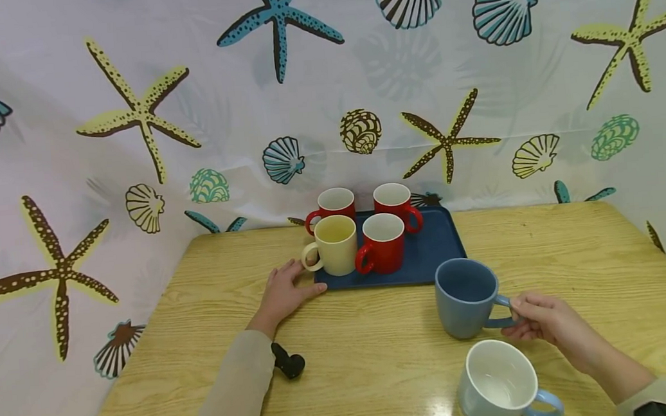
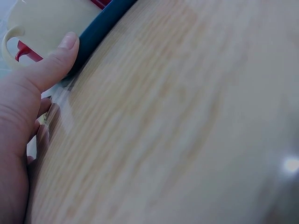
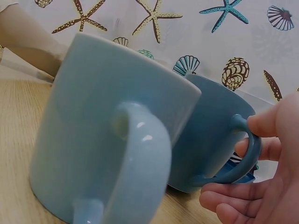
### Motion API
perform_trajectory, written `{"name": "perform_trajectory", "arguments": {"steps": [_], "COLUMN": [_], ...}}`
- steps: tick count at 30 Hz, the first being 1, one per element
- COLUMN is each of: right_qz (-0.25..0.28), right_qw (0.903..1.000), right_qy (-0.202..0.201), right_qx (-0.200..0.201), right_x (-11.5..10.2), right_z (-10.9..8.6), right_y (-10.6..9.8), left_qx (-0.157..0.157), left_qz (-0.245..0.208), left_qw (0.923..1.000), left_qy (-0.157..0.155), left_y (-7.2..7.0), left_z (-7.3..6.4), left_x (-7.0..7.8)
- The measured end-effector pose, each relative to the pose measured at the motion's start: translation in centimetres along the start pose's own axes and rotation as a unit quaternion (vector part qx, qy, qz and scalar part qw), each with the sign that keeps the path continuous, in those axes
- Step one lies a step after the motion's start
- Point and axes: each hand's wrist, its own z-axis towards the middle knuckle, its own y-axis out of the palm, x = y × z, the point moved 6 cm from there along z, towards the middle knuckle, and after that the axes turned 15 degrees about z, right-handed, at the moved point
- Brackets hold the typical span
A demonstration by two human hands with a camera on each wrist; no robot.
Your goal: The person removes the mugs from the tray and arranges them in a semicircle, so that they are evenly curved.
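Note:
My right hand (image 1: 544, 322) pinches the handle of a blue mug (image 1: 462, 308), its thumb on top and its fingers below. In the right wrist view the mug (image 3: 210, 135) tilts, with its base close over the table. At the front left corner of a dark blue tray (image 1: 429, 253), my left hand (image 1: 285, 295) rests with relaxed fingers, the thumb along the front rim. Beside those fingers is the handle of a cream yellow mug (image 1: 339, 253). Three red mugs with white insides, one of them in front (image 1: 387, 249), share the tray.
Nearer me than the blue mug, a pale blue mug (image 1: 491, 390) with a white inside stands on the wooden table (image 1: 366, 354). A white cloth (image 1: 315, 119) printed with shells and starfish hangs behind the tray. A black strap end (image 1: 288, 362) sticks out by the left sleeve.

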Motion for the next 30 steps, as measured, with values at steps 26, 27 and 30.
{"name": "perform_trajectory", "arguments": {"steps": [26,27,30], "right_qz": [-0.003,-0.003,-0.001], "right_qw": [0.9992,0.9991,0.9988], "right_qy": [-0.021,-0.022,-0.021], "right_qx": [-0.033,-0.036,-0.045], "right_x": [1.1,1.1,1.2], "right_z": [-1.3,-1.3,-1.4], "right_y": [1.8,1.8,1.9], "left_qx": [-0.002,-0.002,-0.003], "left_qz": [-0.001,-0.001,0.002], "left_qw": [1.0,1.0,1.0], "left_qy": [-0.005,-0.004,-0.004], "left_y": [-0.1,-0.1,-0.1], "left_z": [-0.2,-0.2,-0.2], "left_x": [0.0,0.0,0.1]}}
